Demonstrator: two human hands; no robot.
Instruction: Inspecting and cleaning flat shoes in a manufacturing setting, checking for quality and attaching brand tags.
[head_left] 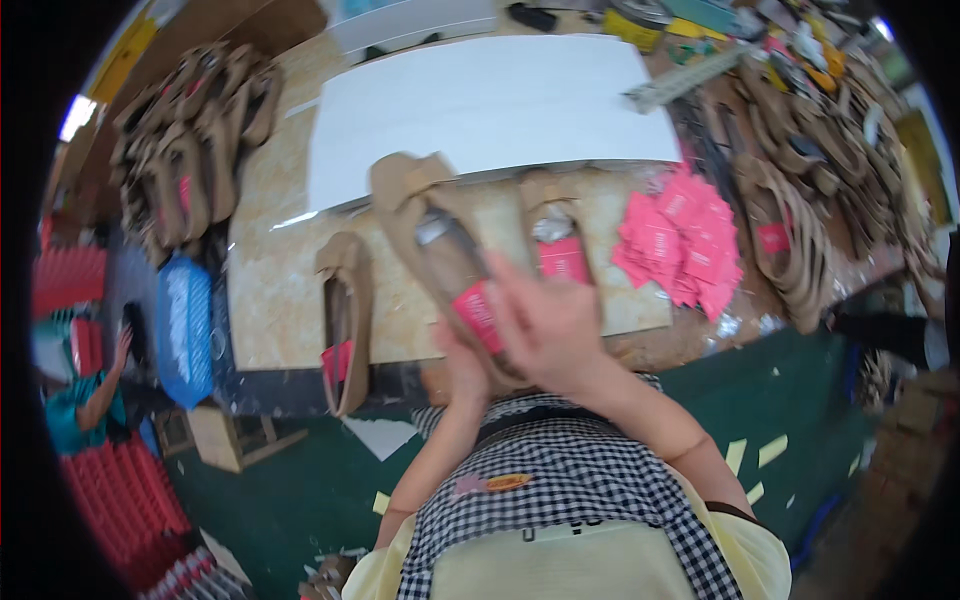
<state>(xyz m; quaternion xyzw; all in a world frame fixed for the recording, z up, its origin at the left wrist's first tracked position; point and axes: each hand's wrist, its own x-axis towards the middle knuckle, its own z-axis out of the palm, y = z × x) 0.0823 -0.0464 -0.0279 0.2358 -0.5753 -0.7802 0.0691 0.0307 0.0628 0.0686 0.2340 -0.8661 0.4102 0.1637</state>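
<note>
Tan flat fabric shoe [432, 235] held above the marble-topped bench [270, 300], left hand [462, 368] cupped under its heel, right hand [550, 325] pressing a pink paper tag [478, 315] inside; tagging step, apparently needs seating before joining the 2 tagged shoes [345, 320] alongside.

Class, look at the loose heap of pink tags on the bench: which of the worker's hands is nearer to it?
Right. The right hand lies on the held tan shoe, just beside the pink tags. The left hand is under the shoe's heel, farther away.

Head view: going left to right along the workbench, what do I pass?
Pile of tan shoes → lone tan shoe → held tan shoe → tan shoe behind the hands → pink tags → tan shoe heap.
</note>
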